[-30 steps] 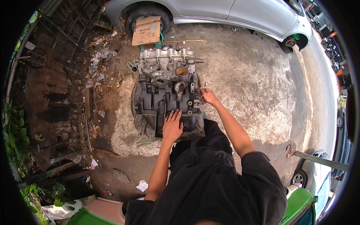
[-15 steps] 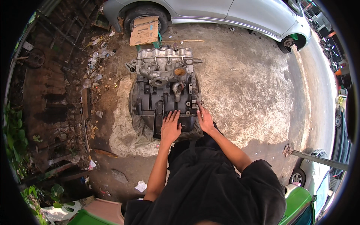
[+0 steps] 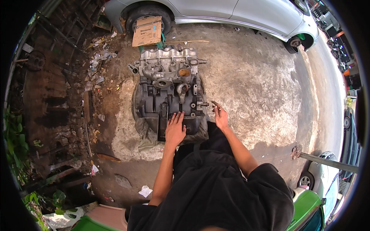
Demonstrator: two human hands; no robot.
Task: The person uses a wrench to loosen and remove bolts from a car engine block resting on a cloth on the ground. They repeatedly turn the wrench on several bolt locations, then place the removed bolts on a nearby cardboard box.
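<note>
An engine block (image 3: 152, 102) with a dark lower body lies in front of me, a silvery cylinder head (image 3: 169, 55) at its far end. My left hand (image 3: 175, 133) rests flat on the near part of the block, fingers stretched out, beside a dark raised bracket (image 3: 163, 121). Just off the block's right side is my right hand (image 3: 221, 117), apart from a small metal fitting (image 3: 202, 104) that sticks out there. Its fingers are bent around a small dark shape that I cannot make out. A round rusty opening (image 3: 184, 72) tops the manifold.
Beneath the engine lies a crumpled grey cloth (image 3: 148, 138). Behind it, cardboard (image 3: 147, 31) covers a green stand beside a silver car (image 3: 210, 11). A thin stick (image 3: 189, 41) lies on the concrete. Litter (image 3: 101, 59) is strewn to the left; a metal pole (image 3: 327, 162) juts in from the right.
My right hand has come away from the fitting on the block's right side, moving right. My left hand stays where it was on the engine.
</note>
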